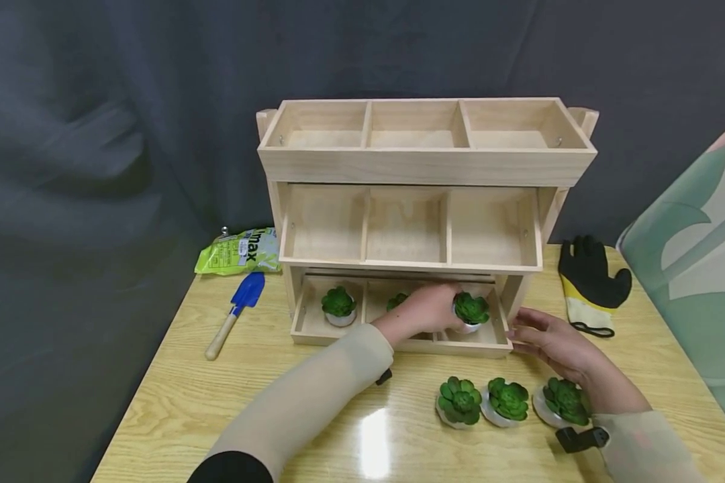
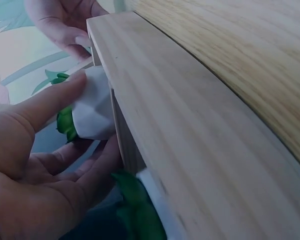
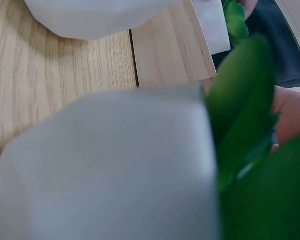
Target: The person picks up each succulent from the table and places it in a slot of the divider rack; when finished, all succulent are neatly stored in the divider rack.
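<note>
My left hand [image 1: 425,308] reaches into the right compartment of the wooden shelf's bottom box [image 1: 477,351]. Its thumb and fingers grip the white pot [image 2: 93,110] of a small green succulent [image 1: 471,308]. One potted succulent [image 1: 339,304] sits in the left compartment; another succulent [image 1: 397,301] in the middle one is partly hidden by my left hand. At the box's right end is my right hand [image 1: 556,345], fingers extended against the outer side. Below it on the table stand three more potted succulents, the left one [image 1: 460,401], the middle one [image 1: 507,400] and the right one [image 1: 563,401].
Above the bottom box, the shelf has a middle tier [image 1: 411,263] and a top tier [image 1: 425,166], each with three compartments. A green bag [image 1: 238,253] and a blue trowel [image 1: 246,292] lie on the left. A black and yellow glove [image 1: 592,282] lies on the right.
</note>
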Demonstrator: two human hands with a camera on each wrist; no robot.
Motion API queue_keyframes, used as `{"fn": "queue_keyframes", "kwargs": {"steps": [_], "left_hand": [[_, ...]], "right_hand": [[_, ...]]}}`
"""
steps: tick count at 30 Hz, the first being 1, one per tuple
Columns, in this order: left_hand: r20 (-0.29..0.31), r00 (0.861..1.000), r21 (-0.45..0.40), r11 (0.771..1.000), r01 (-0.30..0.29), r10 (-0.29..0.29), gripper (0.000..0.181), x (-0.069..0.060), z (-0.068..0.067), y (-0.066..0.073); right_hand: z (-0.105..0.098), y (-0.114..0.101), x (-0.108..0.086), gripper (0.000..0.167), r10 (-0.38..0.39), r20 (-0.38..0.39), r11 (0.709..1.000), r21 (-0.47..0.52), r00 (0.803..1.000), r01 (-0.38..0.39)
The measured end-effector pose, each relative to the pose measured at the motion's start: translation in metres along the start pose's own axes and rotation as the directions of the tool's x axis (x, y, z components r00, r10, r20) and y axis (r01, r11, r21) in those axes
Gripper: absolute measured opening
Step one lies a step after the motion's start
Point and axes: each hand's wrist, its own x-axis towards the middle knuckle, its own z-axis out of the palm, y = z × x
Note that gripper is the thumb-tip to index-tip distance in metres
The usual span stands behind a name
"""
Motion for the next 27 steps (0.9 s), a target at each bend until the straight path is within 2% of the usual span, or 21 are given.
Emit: {"fn": "queue_keyframes", "kwargs": {"steps": [5, 8, 12, 13, 17, 20, 22, 24, 27], "left_hand": [[-0.001, 0.999, 0.081, 0.996, 0.035, -0.035, 0.066, 0.004, 0.004, 0.01], [-0.005, 0.999, 0.11, 0.993, 0.053, -0.053, 0.057, 0.006, 0.006, 0.014], [-0.011, 1.0, 0.159, 0.987, 0.022, -0.021, 0.025, 0.01, 0.01, 0.015], [-0.009, 1.0, 0.169, 0.985, 0.015, -0.013, 0.024, 0.011, 0.011, 0.015], [-0.001, 1.0, 0.182, 0.983, -0.006, 0.006, 0.032, 0.012, 0.015, 0.015], [0.002, 1.0, 0.192, 0.981, -0.004, 0.003, 0.023, 0.011, 0.016, 0.015], [0.006, 1.0, 0.194, 0.981, 0.0, -0.001, 0.023, 0.01, 0.016, 0.016], [0.009, 1.0, 0.201, 0.98, 0.003, -0.005, 0.034, 0.009, 0.015, 0.016], [0.006, 1.0, 0.167, 0.986, 0.019, -0.02, 0.056, 0.008, 0.012, 0.017]], "right_hand": [[-0.001, 0.001, -0.001, 0.082, 0.0, 0.005, 1.0, 0.01, 1.0, 0.0], [-0.001, 0.001, 0.0, 0.082, -0.003, 0.001, 1.0, 0.009, 1.0, 0.003], [-0.001, 0.0, 0.0, 0.081, -0.004, 0.001, 1.0, 0.008, 1.0, 0.004], [-0.001, 0.0, 0.0, 0.081, -0.004, 0.001, 1.0, 0.008, 1.0, 0.004], [-0.001, 0.0, -0.001, 0.082, -0.004, 0.005, 1.0, 0.005, 1.0, 0.004], [-0.001, 0.0, -0.001, 0.081, -0.001, 0.003, 1.0, 0.001, 1.0, 0.001], [-0.001, 0.0, -0.001, 0.081, 0.001, 0.002, 1.0, -0.001, 1.0, -0.001], [-0.001, 0.0, -0.001, 0.081, 0.001, 0.003, 1.0, -0.002, 1.0, -0.001], [-0.001, 0.0, -0.001, 0.081, 0.001, 0.004, 1.0, -0.005, 1.0, -0.001]]}}
